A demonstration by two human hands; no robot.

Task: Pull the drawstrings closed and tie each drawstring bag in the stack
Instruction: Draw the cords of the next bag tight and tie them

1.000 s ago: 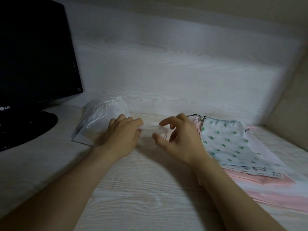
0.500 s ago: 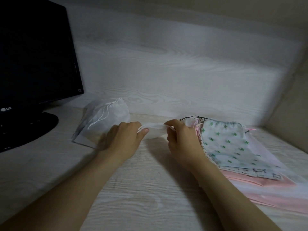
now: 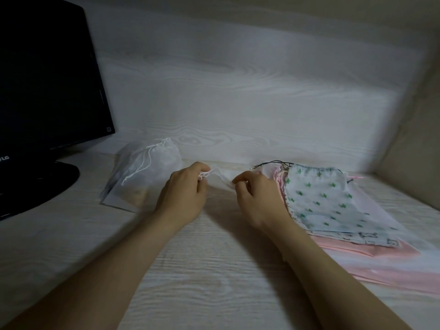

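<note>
The sheer white bag (image 3: 219, 180) lies on the tabletop (image 3: 214, 270) between the hands, just left of the stack (image 3: 333, 210); the left hand (image 3: 183, 198) pinches its pink drawstring (image 3: 202, 177) with curled fingers (image 3: 198, 167); the right hand (image 3: 257, 198) pinches the bag's other end; it is likely light, limp and slippery; best gripped by the cord ends

monitor (image 3: 47, 79) far left | tied bag (image 3: 147, 172) beside it | bag stack (image 3: 333, 206) right
</note>
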